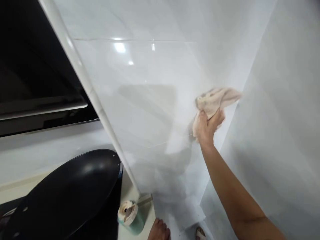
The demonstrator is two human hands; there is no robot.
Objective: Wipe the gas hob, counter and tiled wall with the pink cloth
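My right hand (206, 128) is closed round a crumpled beige cloth (216, 100) and holds it at the glossy pale tiled wall (155, 110), near the inner corner on the right. The cloth is slightly blurred, and one end of it sticks out to the right past the fingers. Low in the view, my left hand (160, 230) is curled beside the countertop edge, cut off by the frame. Whether anything is inside its fingers is hidden.
A large black wok (75, 190) sits on the dark stove at left. A green container with a whitish top (131, 215) stands on the countertop (147, 213). A black range hood (37, 66) hangs above. A sandalled foot (200, 233) shows on the floor.
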